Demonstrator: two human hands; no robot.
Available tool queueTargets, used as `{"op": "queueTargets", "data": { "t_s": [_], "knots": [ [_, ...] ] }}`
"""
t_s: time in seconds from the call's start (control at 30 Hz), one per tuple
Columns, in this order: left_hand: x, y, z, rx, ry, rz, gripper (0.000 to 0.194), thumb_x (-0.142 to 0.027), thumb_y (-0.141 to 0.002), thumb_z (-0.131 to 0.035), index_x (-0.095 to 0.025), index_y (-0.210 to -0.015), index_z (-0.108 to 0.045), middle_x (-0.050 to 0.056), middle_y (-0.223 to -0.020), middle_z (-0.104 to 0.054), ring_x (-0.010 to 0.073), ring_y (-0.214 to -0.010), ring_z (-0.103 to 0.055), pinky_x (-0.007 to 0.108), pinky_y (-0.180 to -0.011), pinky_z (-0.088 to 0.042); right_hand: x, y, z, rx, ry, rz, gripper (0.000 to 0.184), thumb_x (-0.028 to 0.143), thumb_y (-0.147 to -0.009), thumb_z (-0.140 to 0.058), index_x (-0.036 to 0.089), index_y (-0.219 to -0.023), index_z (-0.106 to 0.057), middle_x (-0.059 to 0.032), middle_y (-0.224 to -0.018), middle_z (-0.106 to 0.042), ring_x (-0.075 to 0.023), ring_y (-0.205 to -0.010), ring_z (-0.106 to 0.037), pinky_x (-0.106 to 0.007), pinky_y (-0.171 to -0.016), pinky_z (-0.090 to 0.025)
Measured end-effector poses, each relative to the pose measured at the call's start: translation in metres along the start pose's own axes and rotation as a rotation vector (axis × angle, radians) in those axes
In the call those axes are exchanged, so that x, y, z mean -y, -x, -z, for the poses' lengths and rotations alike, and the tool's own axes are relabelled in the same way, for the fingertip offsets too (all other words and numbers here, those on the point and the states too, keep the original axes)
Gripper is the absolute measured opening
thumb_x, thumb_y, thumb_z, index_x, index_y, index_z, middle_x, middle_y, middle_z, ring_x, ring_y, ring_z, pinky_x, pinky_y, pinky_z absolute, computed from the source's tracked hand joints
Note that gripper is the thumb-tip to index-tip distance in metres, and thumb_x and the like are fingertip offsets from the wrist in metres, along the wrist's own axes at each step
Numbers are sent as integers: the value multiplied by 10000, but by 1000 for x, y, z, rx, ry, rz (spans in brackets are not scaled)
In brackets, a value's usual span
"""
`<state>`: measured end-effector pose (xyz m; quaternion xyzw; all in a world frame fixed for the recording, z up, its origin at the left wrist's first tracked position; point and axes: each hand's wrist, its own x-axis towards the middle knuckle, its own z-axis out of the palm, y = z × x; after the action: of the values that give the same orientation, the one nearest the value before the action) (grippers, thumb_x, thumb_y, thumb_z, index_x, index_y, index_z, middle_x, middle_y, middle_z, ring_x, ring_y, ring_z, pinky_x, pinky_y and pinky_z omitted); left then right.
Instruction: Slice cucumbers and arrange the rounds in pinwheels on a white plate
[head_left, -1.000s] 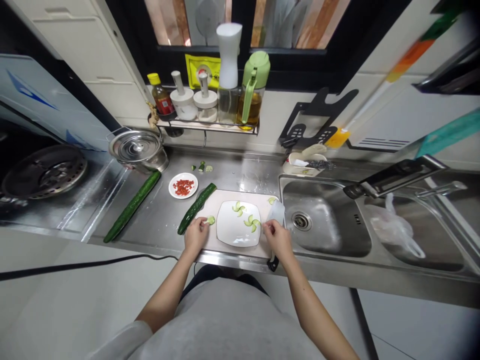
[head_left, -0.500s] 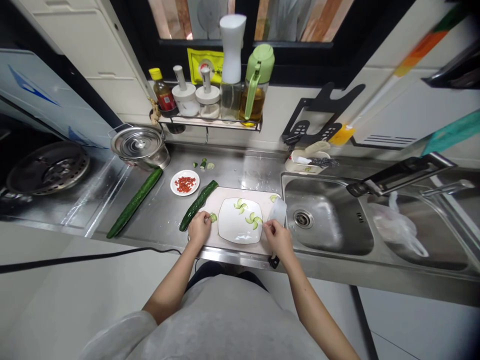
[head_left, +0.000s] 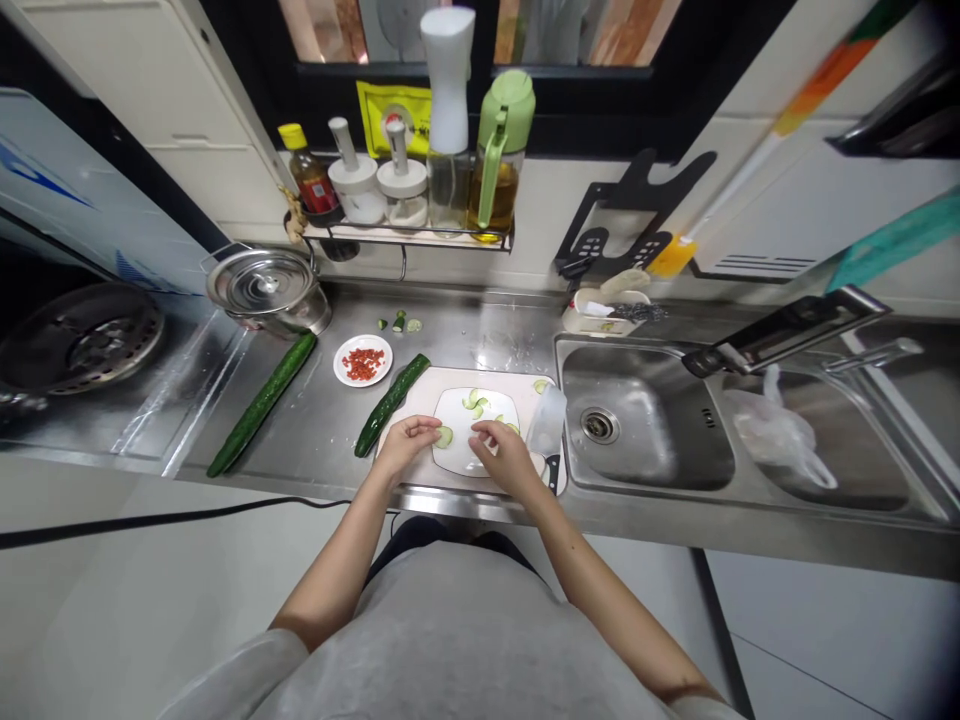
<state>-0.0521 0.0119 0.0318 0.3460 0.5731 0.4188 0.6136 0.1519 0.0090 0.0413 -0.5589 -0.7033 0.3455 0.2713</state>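
Note:
My left hand [head_left: 406,442] pinches a pale green cucumber slice [head_left: 444,437] at the left edge of the white plate [head_left: 455,464]. Over the plate's right side hovers my right hand [head_left: 506,455], its thumb and forefinger slightly apart with nothing visible between them. Curved cucumber slices [head_left: 475,403] form a small swirl near the plate's far edge. A second group is mostly covered by my right hand. Under the plate lies a pale cutting board [head_left: 433,381]. A knife [head_left: 547,422] rests at its right end, beside another slice [head_left: 540,386]. A cut cucumber [head_left: 391,404] leans along the board's left edge.
A small plate of chopped red pieces [head_left: 363,384] and some cucumber ends [head_left: 398,322] sit behind. Farther left lie a whole cucumber [head_left: 262,403] and a lidded steel pot [head_left: 268,287]. The sink [head_left: 645,415] is to the right; a seasoning rack [head_left: 409,236] hangs above.
My left hand has brought the cucumber slice from the board to the plate's left edge. My right hand has moved left from beside the knife to over the plate.

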Motion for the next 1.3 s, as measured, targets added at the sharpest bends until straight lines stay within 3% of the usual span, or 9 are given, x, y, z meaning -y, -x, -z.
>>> {"op": "queueTargets", "data": {
  "t_s": [0.1,0.17,0.3,0.4,0.5,0.63,0.8,1.13,1.3],
  "knots": [
    [-5,7,-12,121,46,-9,394,-334,-564,-819,-146,-873,-663,3,-679,-653,118,-653,-601,241,-679,-437,6,-4,-8,32,-65,74,196,336,-862,-540,205,-984,-619,-49,-920,-645,-171,-821,-549,-314,-781,-421],
    [-7,10,-18,168,64,-20,414,-333,-567,-820,-147,-890,-641,-8,-679,-642,107,-642,-592,234,-673,-427,8,-6,-11,40,-98,91,140,315,-860,-544,205,-903,-620,-35,-868,-645,-162,-791,-545,-307,-766,-421],
    [-8,11,-25,115,10,-19,432,-388,-580,-806,-153,-891,-619,-15,-669,-618,91,-619,-554,211,-618,-393,6,-6,-12,5,-124,76,114,263,-847,-541,204,-771,-601,-7,-740,-611,-153,-751,-537,-287,-723,-411],
    [-10,14,-28,39,-57,116,418,-480,-663,-726,-161,-907,-611,-19,-641,-598,65,-538,-483,184,-513,-312,4,-5,-8,-36,-136,81,111,251,-846,-537,206,-771,-605,-5,-736,-609,-150,-743,-534,-280,-711,-405],
    [-12,16,-32,86,20,278,438,-511,-703,-681,-179,-975,-591,-6,-696,-622,56,-526,-483,167,-472,-257,3,-5,-3,-62,-127,124,116,257,-854,-534,207,-784,-611,-13,-744,-613,-157,-754,-532,-284,-711,-399],
    [-12,14,-37,142,175,335,473,-412,-659,-742,-199,-1045,-570,3,-756,-632,63,-584,-540,154,-480,-276,4,-3,3,-63,-91,181,134,271,-875,-520,211,-803,-616,-25,-766,-614,-169,-784,-529,-300,-730,-395],
    [-14,11,-38,137,207,337,517,-315,-607,-778,-217,-1071,-572,0,-764,-628,69,-608,-550,156,-488,-285,3,1,5,-62,-61,196,131,275,-879,-525,214,-791,-601,-24,-779,-613,-172,-786,-521,-315,-756,-387],
    [-14,10,-43,83,131,217,487,-270,-563,-770,-222,-1013,-588,-40,-713,-590,63,-588,-502,172,-513,-296,-2,1,3,-55,-71,195,189,290,-886,-511,210,-720,-557,-8,-704,-585,-161,-741,-512,-315,-759,-377],
    [-11,8,-44,99,139,132,489,-297,-568,-780,-214,-1010,-587,-51,-686,-570,57,-563,-480,173,-501,-287,-6,0,-1,-47,-128,97,170,278,-848,-531,202,-703,-576,0,-679,-587,-145,-717,-523,-278,-704,-394]
  ]
}}
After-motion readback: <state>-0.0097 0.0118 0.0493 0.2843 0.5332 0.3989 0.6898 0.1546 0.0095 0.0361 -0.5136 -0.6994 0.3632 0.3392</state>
